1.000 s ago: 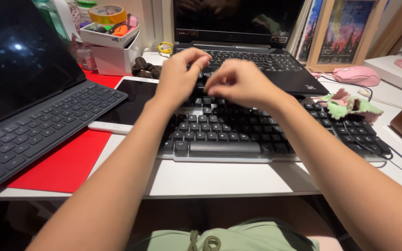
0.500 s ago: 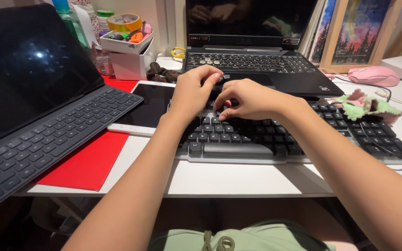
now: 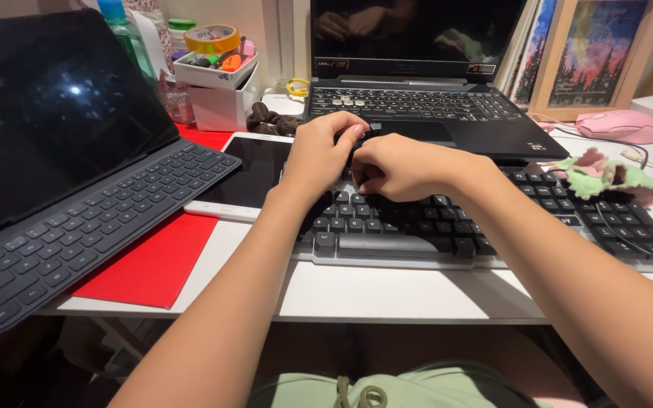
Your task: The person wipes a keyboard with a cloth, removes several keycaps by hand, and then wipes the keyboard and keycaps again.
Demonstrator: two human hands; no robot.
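A black keyboard (image 3: 417,227) with a grey frame lies on the white desk in front of me. My left hand (image 3: 320,155) hovers over its upper left rows, with thumb and fingertips pinched on a small black keycap (image 3: 376,127). Right beside it, touching it, my right hand (image 3: 402,166) rests on the upper key rows. Its fingers are curled under, and what lies beneath them is hidden.
An open black laptop (image 3: 425,106) stands behind the keyboard. A white tablet (image 3: 247,177) lies to its left on a red sheet (image 3: 156,261). A dark tablet with a keyboard cover (image 3: 77,219) sits far left. A pink mouse (image 3: 620,125), a green-pink cloth (image 3: 606,177) and a white organiser (image 3: 217,83) are also there.
Both hands have come down from above the keyboard onto its upper rows. The right hand's fingers have curled under. The view has shifted slightly left.
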